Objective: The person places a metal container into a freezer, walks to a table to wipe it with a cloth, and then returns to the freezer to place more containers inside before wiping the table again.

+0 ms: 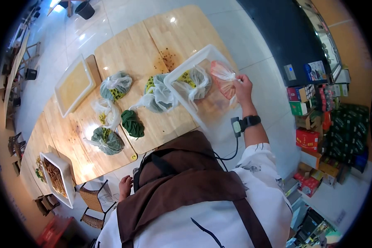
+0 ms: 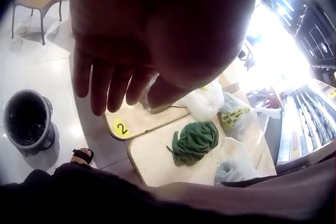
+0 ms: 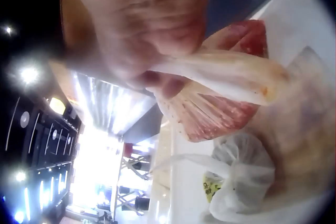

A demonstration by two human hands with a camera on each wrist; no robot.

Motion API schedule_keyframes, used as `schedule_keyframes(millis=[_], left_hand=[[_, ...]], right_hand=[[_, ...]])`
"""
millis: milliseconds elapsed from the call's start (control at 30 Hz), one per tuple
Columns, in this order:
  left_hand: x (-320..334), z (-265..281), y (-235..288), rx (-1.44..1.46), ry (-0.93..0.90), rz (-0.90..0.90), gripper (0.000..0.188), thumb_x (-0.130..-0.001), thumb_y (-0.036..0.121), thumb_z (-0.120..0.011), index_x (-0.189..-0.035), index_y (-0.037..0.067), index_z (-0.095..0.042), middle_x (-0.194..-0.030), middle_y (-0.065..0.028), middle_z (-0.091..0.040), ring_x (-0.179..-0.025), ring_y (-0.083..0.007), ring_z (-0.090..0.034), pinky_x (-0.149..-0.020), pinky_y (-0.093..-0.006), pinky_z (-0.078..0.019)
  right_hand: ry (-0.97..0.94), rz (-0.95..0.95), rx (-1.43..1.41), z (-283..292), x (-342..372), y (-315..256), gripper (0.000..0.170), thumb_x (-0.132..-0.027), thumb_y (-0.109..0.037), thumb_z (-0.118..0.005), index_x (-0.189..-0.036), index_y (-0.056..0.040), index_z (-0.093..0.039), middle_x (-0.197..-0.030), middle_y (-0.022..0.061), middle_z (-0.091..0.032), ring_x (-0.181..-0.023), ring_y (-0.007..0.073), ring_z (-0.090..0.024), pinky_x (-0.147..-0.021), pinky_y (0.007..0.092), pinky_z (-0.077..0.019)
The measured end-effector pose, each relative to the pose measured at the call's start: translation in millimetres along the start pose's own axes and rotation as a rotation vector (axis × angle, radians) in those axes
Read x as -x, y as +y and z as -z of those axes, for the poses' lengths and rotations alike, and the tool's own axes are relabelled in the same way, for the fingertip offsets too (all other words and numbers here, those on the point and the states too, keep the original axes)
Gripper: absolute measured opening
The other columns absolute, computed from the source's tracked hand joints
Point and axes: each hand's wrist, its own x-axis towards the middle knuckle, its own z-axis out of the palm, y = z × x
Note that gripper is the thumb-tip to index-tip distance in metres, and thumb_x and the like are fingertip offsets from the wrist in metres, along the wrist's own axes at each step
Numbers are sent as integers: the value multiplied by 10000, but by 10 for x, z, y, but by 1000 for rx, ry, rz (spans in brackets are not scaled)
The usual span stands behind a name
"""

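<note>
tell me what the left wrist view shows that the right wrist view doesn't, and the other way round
Only the left wrist view: the left grip, a crumpled green bundle, the yellow "2" label and a sandalled foot.

Only the right wrist view: the right grip, holding a red-tinted bag by its gathered top, and the white tub.

Both: whitish plastic bags with yellow patches.

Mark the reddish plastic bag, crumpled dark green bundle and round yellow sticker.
Reddish plastic bag point(image 1: 220, 81): head view, reddish side.
Crumpled dark green bundle point(image 2: 194, 142): left wrist view, folded middle.
Round yellow sticker point(image 2: 122, 128): left wrist view, centre.
</note>
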Motion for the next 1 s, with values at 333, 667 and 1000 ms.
schedule_keyframes(millis=[333,667,1000], left_hand=[[263,-283,343,5,30,-21,345,-878,186,-542,-1161,-13,-529,-1001,-77,-626,-817,-130,-606,-657,-242,-458],[330,-327,395,-40,74,23,341,-881,197,-541,-1145,-19,-539,-994,-87,-635,-832,-141,-611,-681,-256,-470],[234,-359,-141,157,122,83,325,-875,201,-545,-1127,-3,-569,-963,-71,-642,-832,-139,-611,-687,-253,-461]], right_hand=[[19,-38,-158,-304,-476,259,125,-759,-43,-601,-850,8,-532,-797,68,-565,-585,134,-587,-547,245,-488],[63,-42,325,-582,-835,1701,230,-674,-69,-633,-879,27,-590,-784,111,-606,-656,179,-602,-595,289,-496],[-212,409,1097,-1013,-303,-145,359,-706,-128,-596,-1045,-26,-539,-1064,180,-533,-1012,380,-517,-858,468,-426]])
